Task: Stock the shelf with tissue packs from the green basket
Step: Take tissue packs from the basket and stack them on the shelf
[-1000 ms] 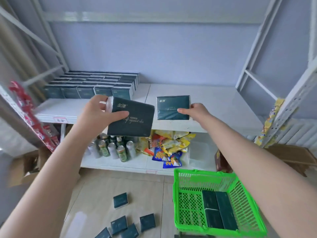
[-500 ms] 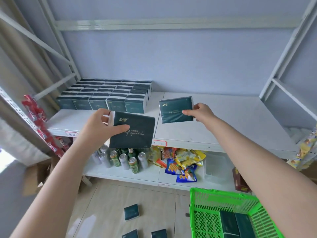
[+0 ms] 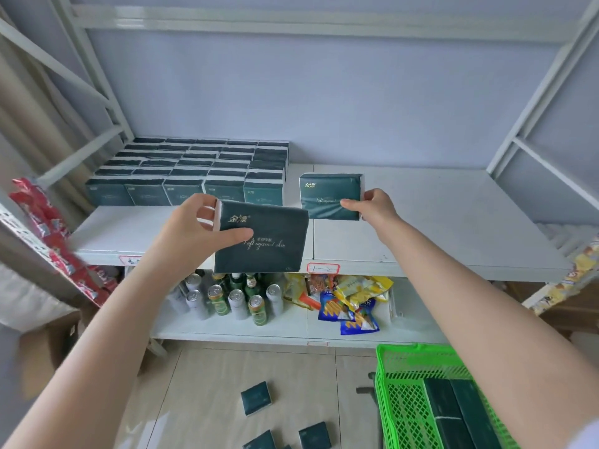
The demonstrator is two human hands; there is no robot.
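Reach had lengthened over the last second: the right hand [image 3: 372, 207] held the right pack [image 3: 327, 197] over the bare shelf [image 3: 437, 228] at frame centre, just beside the stocked rows [image 3: 194, 170] upper left, so placing looked imminent. Its fingers [image 3: 348, 204] pinched the pack's right edge. The left hand [image 3: 191, 228] grasped the left pack [image 3: 269, 244] lower, before the shelf's front lip. Both packs faced the camera, long axes running left-right, the left one slightly tilted. More waited in the green basket [image 3: 415, 351], lower right.

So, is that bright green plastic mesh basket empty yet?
Not empty: the green plastic basket holds dark green tissue packs, seen lying on its bottom.
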